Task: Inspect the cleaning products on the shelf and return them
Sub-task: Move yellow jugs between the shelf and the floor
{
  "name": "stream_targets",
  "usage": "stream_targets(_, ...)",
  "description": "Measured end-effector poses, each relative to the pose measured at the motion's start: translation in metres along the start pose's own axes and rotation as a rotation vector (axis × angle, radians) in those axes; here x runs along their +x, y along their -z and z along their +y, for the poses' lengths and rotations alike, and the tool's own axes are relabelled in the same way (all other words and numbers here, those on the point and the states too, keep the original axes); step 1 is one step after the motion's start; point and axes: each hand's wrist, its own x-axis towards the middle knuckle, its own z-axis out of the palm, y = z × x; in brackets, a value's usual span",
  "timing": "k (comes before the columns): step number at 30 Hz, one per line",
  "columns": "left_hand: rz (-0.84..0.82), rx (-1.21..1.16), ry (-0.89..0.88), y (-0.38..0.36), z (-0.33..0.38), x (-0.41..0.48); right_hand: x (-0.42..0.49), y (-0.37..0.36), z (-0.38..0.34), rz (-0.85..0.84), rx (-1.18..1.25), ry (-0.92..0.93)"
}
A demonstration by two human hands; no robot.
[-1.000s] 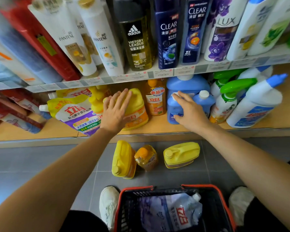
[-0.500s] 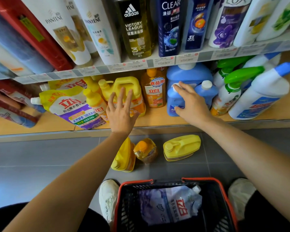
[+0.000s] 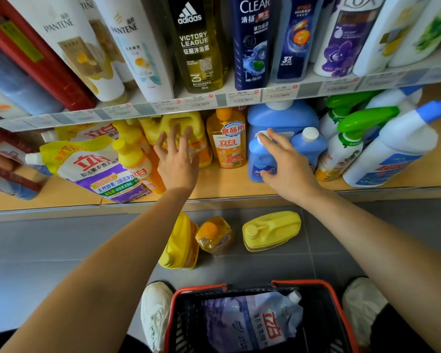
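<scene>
A: Nearest me, the red-rimmed basket [image 3: 341,314] holds a soft refill pouch [image 3: 252,324]. Past it, a floor jug [image 3: 273,229] lies on its side. Where are the hands?

B: Up at the lower shelf [image 3: 227,182]. My left hand [image 3: 177,164] is spread wide before the shelf jug [image 3: 186,123], holding nothing. I cannot tell if the fingertips touch it. My right hand [image 3: 288,169] lies over the small blue bottle [image 3: 261,159], fingers fairly straight across cap and shoulder.

A: How will the shelf jug handle?

B: Stiff plastic with smooth sides, and heavy if it is full, I judge. I'd hook the moulded handle on top, not the body
</scene>
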Motion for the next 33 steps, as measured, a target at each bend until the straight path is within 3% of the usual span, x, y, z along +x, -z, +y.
stream_targets(6,0.079,-0.232,-0.126,0.010,0.031,0.000,0.000,0.000,0.000,-0.006,0.026,0.011)
stream_targets(10,-0.189,-0.256,-0.072,0.014,0.061,0.018,0.002,0.001,0.000,-0.019,0.037,0.005)
stream_targets(13,-0.266,-0.214,-0.006,0.014,0.067,0.025,0.002,0.003,0.000,-0.017,0.033,-0.010)
stream_targets(17,-0.220,-0.181,-0.003,0.018,0.066,0.028,0.002,0.004,-0.002,-0.029,-0.009,-0.013)
stream_targets(24,-0.199,-0.371,-0.040,0.028,0.061,0.007,0.002,0.004,-0.006,-0.070,-0.102,-0.013)
stream_targets(29,-0.255,-0.503,0.072,0.032,0.068,0.012,-0.002,0.006,-0.009,-0.078,-0.126,-0.033)
stream_targets(33,-0.185,-0.485,0.110,0.032,0.074,0.002,-0.004,0.006,-0.007,-0.053,-0.161,-0.070)
